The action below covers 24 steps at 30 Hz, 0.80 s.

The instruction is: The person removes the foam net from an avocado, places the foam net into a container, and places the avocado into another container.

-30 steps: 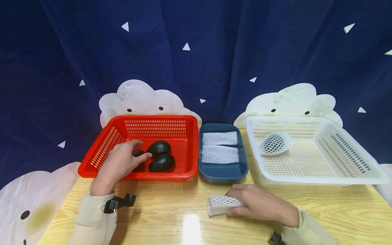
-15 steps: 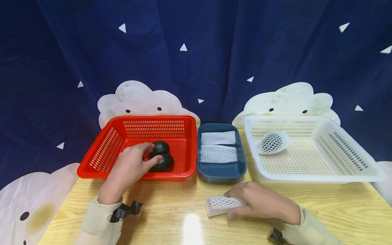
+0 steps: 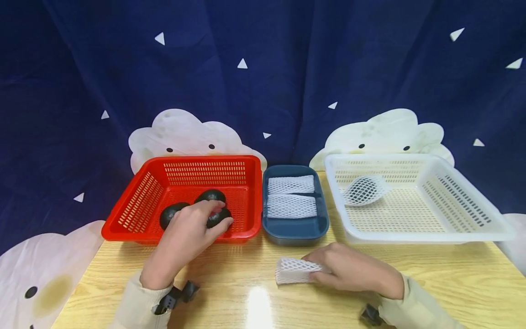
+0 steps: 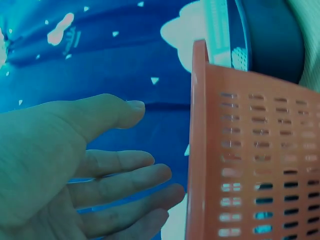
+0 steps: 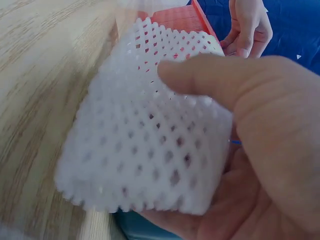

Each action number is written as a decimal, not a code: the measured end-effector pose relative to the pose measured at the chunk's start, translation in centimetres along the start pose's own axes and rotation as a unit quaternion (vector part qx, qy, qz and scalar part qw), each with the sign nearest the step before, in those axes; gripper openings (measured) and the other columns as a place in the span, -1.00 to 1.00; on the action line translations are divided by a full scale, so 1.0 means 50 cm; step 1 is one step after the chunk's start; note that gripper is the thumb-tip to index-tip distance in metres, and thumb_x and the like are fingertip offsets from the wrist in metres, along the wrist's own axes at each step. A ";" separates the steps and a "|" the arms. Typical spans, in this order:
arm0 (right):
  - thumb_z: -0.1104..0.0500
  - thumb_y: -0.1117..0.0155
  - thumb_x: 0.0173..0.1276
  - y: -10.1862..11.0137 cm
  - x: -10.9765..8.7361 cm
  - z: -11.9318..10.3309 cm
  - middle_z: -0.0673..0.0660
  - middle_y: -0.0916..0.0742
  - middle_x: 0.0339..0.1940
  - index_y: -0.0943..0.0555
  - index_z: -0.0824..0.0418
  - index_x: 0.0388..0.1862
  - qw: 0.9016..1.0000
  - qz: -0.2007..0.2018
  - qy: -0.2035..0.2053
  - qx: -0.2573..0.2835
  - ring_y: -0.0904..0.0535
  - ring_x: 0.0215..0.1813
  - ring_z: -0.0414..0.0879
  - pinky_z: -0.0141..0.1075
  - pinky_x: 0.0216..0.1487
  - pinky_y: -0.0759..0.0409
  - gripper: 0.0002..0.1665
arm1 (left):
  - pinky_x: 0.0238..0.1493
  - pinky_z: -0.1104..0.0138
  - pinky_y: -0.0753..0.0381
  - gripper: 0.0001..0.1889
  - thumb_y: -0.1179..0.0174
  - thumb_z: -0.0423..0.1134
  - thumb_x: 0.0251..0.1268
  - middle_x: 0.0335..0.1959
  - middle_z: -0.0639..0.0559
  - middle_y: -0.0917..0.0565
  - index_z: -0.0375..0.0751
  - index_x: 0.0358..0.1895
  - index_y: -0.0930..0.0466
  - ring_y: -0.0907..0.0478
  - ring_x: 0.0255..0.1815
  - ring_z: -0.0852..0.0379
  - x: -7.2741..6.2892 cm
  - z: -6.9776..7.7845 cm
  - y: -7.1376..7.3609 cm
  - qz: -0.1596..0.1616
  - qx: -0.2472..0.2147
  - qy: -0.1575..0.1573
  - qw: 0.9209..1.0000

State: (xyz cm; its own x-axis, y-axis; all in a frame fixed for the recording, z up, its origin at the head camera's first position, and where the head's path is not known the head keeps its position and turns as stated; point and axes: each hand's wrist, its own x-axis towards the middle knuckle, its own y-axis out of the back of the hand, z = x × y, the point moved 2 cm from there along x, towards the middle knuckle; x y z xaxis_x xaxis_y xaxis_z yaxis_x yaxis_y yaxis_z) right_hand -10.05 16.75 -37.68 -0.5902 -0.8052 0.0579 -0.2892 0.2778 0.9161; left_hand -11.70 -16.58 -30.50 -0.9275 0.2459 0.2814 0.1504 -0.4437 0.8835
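My left hand [image 3: 186, 240] reaches over the front rim of the red basket [image 3: 205, 164], its fingers near the front-right avocado [image 3: 219, 217] and partly covering it. Relaxed, spread fingers with nothing between them show in the left wrist view. Another avocado [image 3: 170, 214] lies left of the hand, and a third avocado [image 3: 210, 195] sits behind it. Low over the table's front part, my right hand [image 3: 347, 270] pinches a white foam net sleeve [image 5: 145, 120] between thumb and fingers. The sleeve's open end points left in the head view.
A dark blue tray [image 3: 293, 232] holding flat foam net sleeves [image 3: 291, 205] stands beside the red basket. To its right is a white basket [image 3: 435, 236] with a dark item in a foam net [image 3: 365, 190] at its left. A curtain [image 3: 279, 82] hangs behind the wooden table [image 3: 222, 283].
My left hand has moved right, from the left avocado towards the front-right one, uncovering the left avocado. The right hand stays about where it was, with the sleeve turned slightly.
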 end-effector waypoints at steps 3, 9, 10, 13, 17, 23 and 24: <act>0.13 -0.30 0.46 0.000 0.002 0.000 -0.21 -0.79 -0.28 -0.74 0.02 -0.11 1.000 0.006 0.015 0.006 -0.54 -0.31 -0.53 -0.56 -0.26 -0.59 -0.88 | 0.00 0.06 -0.79 -0.57 -0.48 -0.02 0.23 -0.09 -0.06 -0.82 -0.22 0.04 -0.73 -0.77 -0.14 0.00 -0.005 0.012 -0.002 0.006 0.000 -0.016 1.000; 0.21 -0.38 0.38 0.002 0.003 -0.001 -0.19 -0.79 -0.31 -0.73 0.03 -0.16 0.999 0.029 0.015 -0.012 -0.59 -0.29 -0.50 -0.53 -0.26 -0.62 -0.90 | -0.03 0.17 -0.80 -0.58 -0.48 0.00 0.23 -0.08 0.01 -0.82 -0.17 0.05 -0.74 -0.76 -0.16 0.09 -0.012 0.033 -0.010 0.004 0.011 -0.046 0.999; 0.21 -0.39 0.36 0.002 0.003 -0.001 -0.17 -0.80 -0.29 -0.73 0.04 -0.15 0.999 0.035 0.014 -0.016 -0.61 -0.26 -0.49 -0.51 -0.24 -0.64 -0.88 | -0.03 0.18 -0.80 -0.57 -0.48 0.01 0.23 -0.08 0.02 -0.82 -0.16 0.06 -0.75 -0.76 -0.16 0.11 -0.013 0.036 -0.012 0.002 0.015 -0.049 0.999; 0.21 -0.41 0.34 0.004 0.003 -0.001 -0.15 -0.80 -0.29 -0.71 0.04 -0.16 0.999 0.048 0.013 -0.021 -0.63 -0.24 -0.46 -0.50 -0.23 -0.65 -0.87 | -0.06 0.24 -0.80 -0.56 -0.48 0.03 0.21 -0.10 0.04 -0.82 -0.13 0.08 -0.75 -0.72 -0.22 0.15 -0.015 0.044 -0.019 -0.005 0.026 -0.060 0.998; 0.22 -0.44 0.31 0.007 0.003 -0.001 -0.17 -0.77 -0.31 -0.68 0.02 -0.19 0.998 0.055 0.006 -0.022 -0.60 -0.26 -0.47 -0.50 -0.26 -0.63 -0.85 | -0.10 0.28 -0.80 -0.58 -0.48 0.05 0.22 -0.14 0.06 -0.82 -0.09 0.06 -0.75 -0.70 -0.26 0.19 -0.016 0.053 -0.030 -0.015 0.032 -0.064 0.997; 0.28 -0.47 0.14 0.013 0.004 -0.003 -0.20 -0.73 -0.29 -0.64 -0.01 -0.19 0.997 0.068 -0.015 -0.026 -0.53 -0.28 -0.46 -0.49 -0.28 -0.59 -0.70 | -0.09 0.28 -0.79 -0.63 -0.42 0.06 0.29 -0.09 0.10 -0.84 -0.06 0.04 -0.77 -0.76 -0.14 0.18 -0.018 0.062 -0.046 -0.019 0.029 -0.085 0.996; 0.28 -0.47 0.12 0.014 0.004 -0.003 -0.21 -0.71 -0.30 -0.62 -0.02 -0.20 0.997 0.070 -0.017 -0.027 -0.52 -0.29 -0.45 -0.49 -0.29 -0.57 -0.68 | -0.09 0.28 -0.79 -0.63 -0.42 0.06 0.29 -0.10 0.10 -0.84 -0.07 0.04 -0.77 -0.77 -0.14 0.18 -0.018 0.062 -0.048 -0.017 0.030 -0.090 0.995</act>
State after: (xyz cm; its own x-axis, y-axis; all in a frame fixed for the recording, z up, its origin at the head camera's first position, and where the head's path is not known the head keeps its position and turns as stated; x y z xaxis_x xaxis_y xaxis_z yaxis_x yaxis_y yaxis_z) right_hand -10.28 16.69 -36.99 -0.6480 -0.7416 0.1738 -0.1614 0.3566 0.9202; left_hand -10.14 -13.05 -31.70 -0.8564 0.4131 0.3097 0.1462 -0.3813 0.9128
